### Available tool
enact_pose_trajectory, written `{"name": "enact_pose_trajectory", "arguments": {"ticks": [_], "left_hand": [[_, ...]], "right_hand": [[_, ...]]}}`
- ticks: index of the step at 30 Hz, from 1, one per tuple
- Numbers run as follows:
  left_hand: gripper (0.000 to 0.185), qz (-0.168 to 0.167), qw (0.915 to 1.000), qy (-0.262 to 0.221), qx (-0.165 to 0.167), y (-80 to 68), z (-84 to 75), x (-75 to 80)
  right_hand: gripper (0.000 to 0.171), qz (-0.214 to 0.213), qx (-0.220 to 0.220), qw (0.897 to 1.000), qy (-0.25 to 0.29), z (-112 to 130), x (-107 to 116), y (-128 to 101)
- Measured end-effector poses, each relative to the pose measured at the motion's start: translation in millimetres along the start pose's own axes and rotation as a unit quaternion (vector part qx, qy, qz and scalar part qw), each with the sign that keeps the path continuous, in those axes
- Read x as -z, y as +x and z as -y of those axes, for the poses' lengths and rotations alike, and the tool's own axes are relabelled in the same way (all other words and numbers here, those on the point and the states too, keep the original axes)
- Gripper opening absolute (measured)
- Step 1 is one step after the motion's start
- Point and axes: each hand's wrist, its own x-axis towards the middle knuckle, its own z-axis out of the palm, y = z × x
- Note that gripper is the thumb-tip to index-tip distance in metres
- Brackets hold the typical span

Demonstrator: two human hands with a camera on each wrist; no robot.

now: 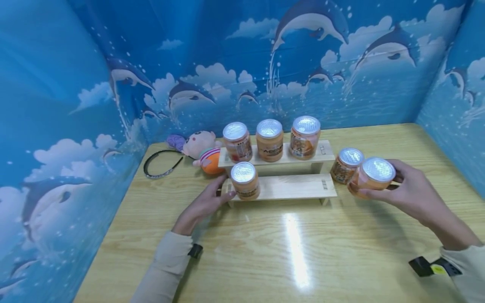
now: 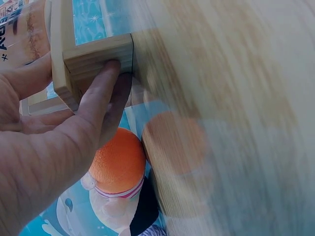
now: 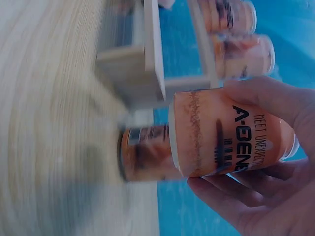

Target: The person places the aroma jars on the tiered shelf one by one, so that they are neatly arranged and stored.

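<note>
My right hand (image 1: 411, 189) grips an orange can (image 3: 231, 132) with a silver lid, thumb on one side and fingers on the other. It is raised off the table, beside another orange can (image 1: 342, 166) standing right of the two-step wooden rack (image 1: 293, 187). With thumb above and fingers against the end support, my left hand (image 1: 206, 204) holds the left end of the rack's lower step. One can (image 1: 245, 181) stands there, close to the left thumb. On the upper step stand three more cans, a left one (image 1: 238, 143), a middle one (image 1: 270, 141) and a right one (image 1: 305, 139).
A plush doll (image 1: 206, 151) in orange lies against the rack's left end, with a purple yarn-like bundle (image 1: 176, 142) behind it. Farther left is a dark headband (image 1: 151, 166). Dolphin-printed sheets (image 1: 235, 63) enclose the back and sides of the wooden table (image 1: 246, 252).
</note>
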Motion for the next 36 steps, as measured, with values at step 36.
{"name": "enact_pose_trajectory", "arguments": {"ticks": [36], "left_hand": [[0.075, -0.008, 0.9999, 0.001, 0.013, 1.1, 1.2, -0.2]], "right_hand": [[0.079, 0.132, 0.128, 0.980, 0.075, 90.5, -109.2, 37.2]]}}
